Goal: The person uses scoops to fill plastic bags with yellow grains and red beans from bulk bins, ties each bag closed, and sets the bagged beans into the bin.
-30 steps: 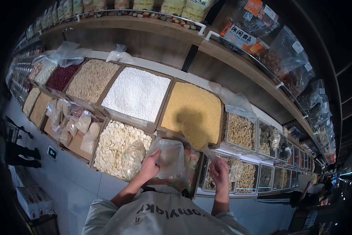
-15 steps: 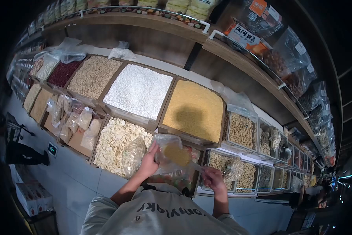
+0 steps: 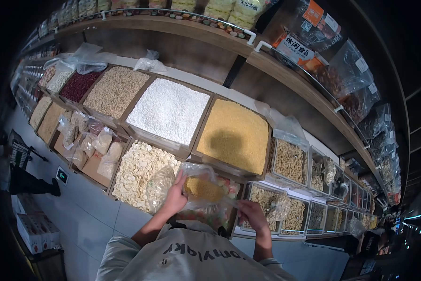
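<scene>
My left hand (image 3: 176, 195) pinches the edge of a clear plastic bag (image 3: 197, 171), which hangs with its mouth spread. My right hand (image 3: 253, 216) is closed round the handle of a clear scoop (image 3: 227, 201). Yellow millet (image 3: 202, 189) lies heaped at the scoop's head, which is at the bag's mouth; whether any grain rests in the bag itself I cannot tell. Just beyond is a bin of the same yellow grain (image 3: 234, 133), with a round shadow on it. Left of my left hand, a filled bag of pale flakes (image 3: 160, 187) lies on the flake bin (image 3: 138, 168).
White grain (image 3: 168, 110), brown grain (image 3: 114, 91) and dark red beans (image 3: 80, 86) fill neighbouring bins. Peanut boxes (image 3: 290, 159) stand to the right. A wooden shelf (image 3: 173, 25) runs above. A person's dark-clad leg (image 3: 32, 181) and a shopping cart (image 3: 19, 150) are at far left.
The scoop of millet has moved left and slightly down into the bag's mouth, and my right hand has shifted slightly left. My left hand keeps its hold on the bag.
</scene>
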`<state>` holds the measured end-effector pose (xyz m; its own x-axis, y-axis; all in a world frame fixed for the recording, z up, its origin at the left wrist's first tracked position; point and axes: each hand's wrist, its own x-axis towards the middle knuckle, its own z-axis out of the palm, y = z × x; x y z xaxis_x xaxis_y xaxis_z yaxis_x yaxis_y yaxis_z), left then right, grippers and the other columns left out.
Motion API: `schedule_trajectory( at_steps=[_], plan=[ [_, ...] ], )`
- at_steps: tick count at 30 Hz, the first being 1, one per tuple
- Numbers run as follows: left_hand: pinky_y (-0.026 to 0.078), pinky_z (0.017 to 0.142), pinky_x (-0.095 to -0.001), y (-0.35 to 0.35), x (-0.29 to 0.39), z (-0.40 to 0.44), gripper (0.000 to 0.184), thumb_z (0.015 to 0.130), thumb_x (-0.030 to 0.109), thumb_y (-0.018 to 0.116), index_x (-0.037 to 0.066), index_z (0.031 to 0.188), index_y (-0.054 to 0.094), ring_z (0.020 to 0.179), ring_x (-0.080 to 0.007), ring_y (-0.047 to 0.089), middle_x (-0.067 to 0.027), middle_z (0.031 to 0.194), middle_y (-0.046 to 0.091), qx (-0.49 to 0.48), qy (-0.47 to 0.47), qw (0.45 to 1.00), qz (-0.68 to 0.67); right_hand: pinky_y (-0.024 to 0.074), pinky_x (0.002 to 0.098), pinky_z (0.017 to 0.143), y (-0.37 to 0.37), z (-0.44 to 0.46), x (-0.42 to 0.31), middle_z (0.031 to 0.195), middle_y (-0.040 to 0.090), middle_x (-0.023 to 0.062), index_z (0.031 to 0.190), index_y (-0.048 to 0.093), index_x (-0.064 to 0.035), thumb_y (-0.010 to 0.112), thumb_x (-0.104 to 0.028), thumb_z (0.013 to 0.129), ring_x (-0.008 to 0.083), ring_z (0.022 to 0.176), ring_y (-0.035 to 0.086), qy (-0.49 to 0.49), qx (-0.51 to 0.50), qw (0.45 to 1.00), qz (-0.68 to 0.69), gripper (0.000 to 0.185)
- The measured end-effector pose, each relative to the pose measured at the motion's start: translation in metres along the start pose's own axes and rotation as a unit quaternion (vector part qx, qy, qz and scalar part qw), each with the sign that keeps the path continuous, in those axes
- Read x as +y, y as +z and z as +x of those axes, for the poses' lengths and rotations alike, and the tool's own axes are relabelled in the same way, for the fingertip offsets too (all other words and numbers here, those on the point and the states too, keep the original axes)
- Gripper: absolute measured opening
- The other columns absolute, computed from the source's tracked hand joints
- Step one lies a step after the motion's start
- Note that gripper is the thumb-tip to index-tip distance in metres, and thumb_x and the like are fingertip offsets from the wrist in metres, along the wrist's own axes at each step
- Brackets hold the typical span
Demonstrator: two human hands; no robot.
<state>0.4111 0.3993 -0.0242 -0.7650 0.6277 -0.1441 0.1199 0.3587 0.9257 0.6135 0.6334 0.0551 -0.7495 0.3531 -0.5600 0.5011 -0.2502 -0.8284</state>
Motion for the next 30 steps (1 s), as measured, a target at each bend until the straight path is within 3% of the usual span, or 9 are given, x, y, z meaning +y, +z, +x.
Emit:
schedule_trajectory(
  at_steps=[3, 11, 14, 18, 20, 23, 25, 28, 30],
  plan=[
    [0.052, 0.085, -0.0352, 0.002, -0.006, 0.0, 0.072, 0.071, -0.012, 0.054, -0.005, 0.142, 0.043, 0.111, -0.0358, 0.062, -0.0195, 0.159, 0.025, 0.009, 0.02, 1.0, 0.018, 0.0482, 0.0218, 0.049, 0.013, -0.007, -0.014, 0.072, 0.06, 0.0, 0.117, 0.065, 0.002, 0.057, -0.019, 0.099, 0.0078, 0.052, 0.056, -0.012, -0.01, 0.998, -0.06, 0.029],
    [0.053, 0.082, -0.0357, -0.002, 0.004, -0.002, 0.071, 0.071, -0.011, 0.053, -0.003, 0.142, 0.045, 0.107, -0.0352, 0.064, -0.0194, 0.159, 0.025, -0.004, -0.014, 1.0, 0.023, 0.0508, 0.0351, 0.057, 0.045, -0.021, -0.039, 0.066, 0.062, 0.0175, 0.12, 0.062, 0.0023, 0.062, -0.023, 0.093, 0.0244, 0.057, 0.065, -0.117, 0.043, 0.936, -0.33, 0.037],
    [0.053, 0.079, -0.036, 0.001, -0.008, -0.003, 0.071, 0.071, -0.011, 0.052, -0.002, 0.141, 0.046, 0.103, -0.0351, 0.065, -0.019, 0.159, 0.025, 0.006, 0.015, 0.999, 0.033, 0.0494, 0.0268, 0.051, 0.041, -0.019, -0.033, 0.07, 0.067, 0.0085, 0.123, 0.062, 0.0017, 0.062, -0.022, 0.095, 0.0126, 0.052, 0.062, -0.15, 0.045, 0.916, -0.37, 0.036],
    [0.053, 0.078, -0.0366, 0.0, -0.007, -0.005, 0.07, 0.071, -0.011, 0.051, 0.001, 0.14, 0.049, 0.102, -0.0354, 0.065, -0.0182, 0.159, 0.026, 0.009, 0.022, 0.999, 0.04, 0.05, 0.0335, 0.058, 0.043, -0.028, -0.053, 0.065, 0.062, 0.0161, 0.121, 0.064, -0.0009, 0.062, -0.019, 0.093, 0.0238, 0.06, 0.065, -0.168, 0.045, 0.911, -0.374, 0.034],
    [0.053, 0.078, -0.0368, -0.001, -0.01, -0.007, 0.068, 0.072, -0.01, 0.052, 0.001, 0.139, 0.05, 0.102, -0.0348, 0.065, -0.0178, 0.159, 0.026, 0.01, 0.027, 0.999, 0.041, 0.0464, 0.0253, 0.048, 0.035, -0.033, -0.062, 0.061, 0.063, 0.0052, 0.12, 0.066, 0.0015, 0.057, -0.017, 0.097, 0.0086, 0.05, 0.057, -0.172, 0.024, 0.946, -0.275, 0.031],
    [0.053, 0.076, -0.0364, -0.007, -0.002, -0.011, 0.063, 0.075, -0.007, 0.054, 0.002, 0.137, 0.053, 0.1, -0.0337, 0.066, -0.0182, 0.158, 0.028, 0.022, 0.021, 0.998, 0.058, 0.0434, 0.0236, 0.046, 0.002, -0.036, -0.08, 0.058, 0.059, 0.0034, 0.117, 0.069, 0.0009, 0.055, -0.014, 0.097, 0.0063, 0.047, 0.053, -0.1, 0.081, 0.97, -0.208, 0.028],
    [0.053, 0.076, -0.0358, -0.009, -0.001, -0.013, 0.059, 0.077, -0.005, 0.056, 0.002, 0.135, 0.054, 0.098, -0.0332, 0.066, -0.0191, 0.157, 0.029, 0.03, 0.012, 0.997, 0.072, 0.0437, 0.023, 0.045, -0.03, -0.035, -0.09, 0.062, 0.058, 0.0015, 0.118, 0.069, -0.0017, 0.052, -0.01, 0.097, 0.0073, 0.047, 0.052, -0.137, 0.12, 0.973, -0.144, 0.028],
    [0.051, 0.084, -0.037, -0.015, -0.026, -0.015, 0.052, 0.082, 0.001, 0.058, 0.0, 0.133, 0.054, 0.105, -0.0337, 0.063, -0.0205, 0.153, 0.037, 0.087, 0.079, 0.993, 0.015, 0.0427, 0.023, 0.041, -0.069, -0.013, -0.1, 0.058, 0.055, 0.0018, 0.115, 0.07, -0.0004, 0.052, -0.011, 0.097, 0.0074, 0.042, 0.047, -0.175, 0.195, 0.961, -0.086, 0.028],
    [0.042, 0.1, -0.0444, -0.02, -0.049, -0.015, 0.047, 0.086, 0.007, 0.058, -0.001, 0.132, 0.055, 0.119, -0.038, 0.054, -0.0219, 0.148, 0.043, 0.194, 0.178, 0.953, 0.149, 0.0425, 0.0244, 0.038, -0.087, 0.005, -0.104, 0.056, 0.053, 0.0023, 0.112, 0.07, 0.0001, 0.052, -0.013, 0.096, 0.0076, 0.04, 0.044, -0.172, 0.285, 0.939, -0.086, 0.028]
  ],
)
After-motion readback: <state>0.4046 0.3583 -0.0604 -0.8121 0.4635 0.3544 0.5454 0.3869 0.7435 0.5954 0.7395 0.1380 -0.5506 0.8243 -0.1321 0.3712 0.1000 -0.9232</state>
